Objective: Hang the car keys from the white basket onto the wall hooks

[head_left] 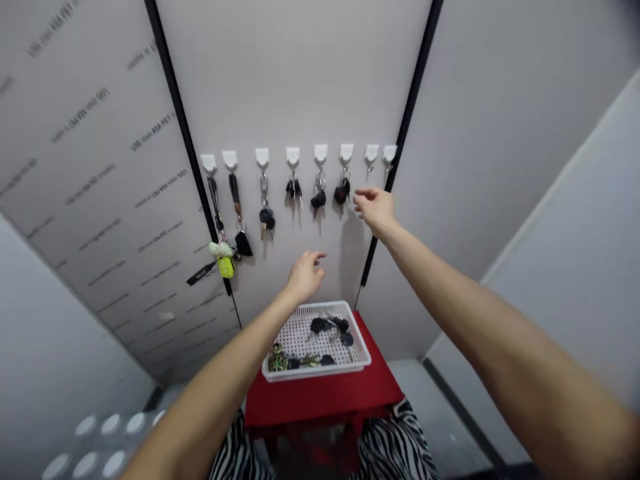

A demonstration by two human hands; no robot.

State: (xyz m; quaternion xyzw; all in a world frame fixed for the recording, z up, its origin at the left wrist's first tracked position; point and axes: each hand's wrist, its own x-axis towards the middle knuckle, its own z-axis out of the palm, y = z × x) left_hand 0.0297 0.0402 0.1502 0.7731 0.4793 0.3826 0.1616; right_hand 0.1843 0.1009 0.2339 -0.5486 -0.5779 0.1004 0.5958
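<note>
My right hand is raised at the wall, just right of a bunch of keys with a black fob that hangs from a white hook. Its fingers are partly bent and apart, and nothing shows in them. Lower down, my left hand hovers in front of the wall above a white plastic basket, its fingers loosely spread and holding nothing. Inside the basket lie black-headed keys at the back and a green and gold key bunch at the front left.
More keys hang leftward along the hook row, including a chained set, a strap with a black tag and a yellow-green fob. Two bare hooks are at the right. The basket stands on a red stool.
</note>
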